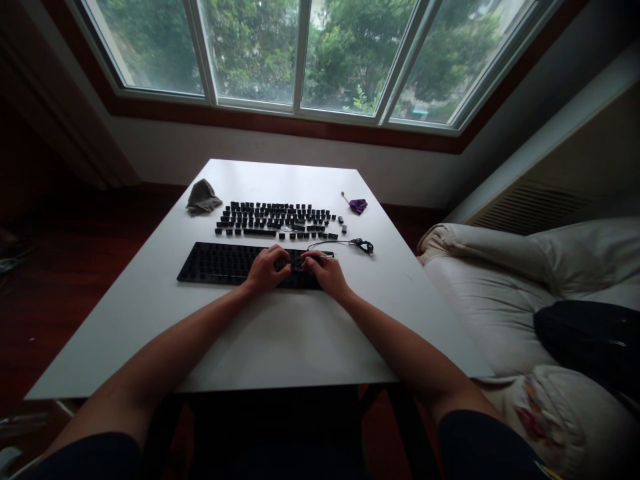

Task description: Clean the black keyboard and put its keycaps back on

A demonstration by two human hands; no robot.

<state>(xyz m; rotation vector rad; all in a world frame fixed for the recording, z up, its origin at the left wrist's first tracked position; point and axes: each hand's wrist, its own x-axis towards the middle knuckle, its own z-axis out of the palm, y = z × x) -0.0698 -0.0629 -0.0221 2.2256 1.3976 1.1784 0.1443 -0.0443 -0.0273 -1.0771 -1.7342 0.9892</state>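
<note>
A black keyboard [220,262] lies across the white table, its keycaps off over at least the left part. My left hand [269,268] rests on its middle, fingers curled and thumb bent toward them; whether anything small is between them is hidden. Close beside it, over the keyboard's right part, my right hand [325,270] is closed in a pinch around a thin pale stick [329,257]. The stick's tip and exact kind are too small to make out. Behind the keyboard, loose black keycaps [270,217] stand in rows, with a long spacebar [259,233] in the front row.
A grey cloth [203,198] lies at the table's back left. At the back right are a purple cloth [358,206] and a small thin stick-like item [345,197]. A coiled black cable [362,246] sits right of the keyboard. A pale sofa [480,300] stands beside the table [260,347].
</note>
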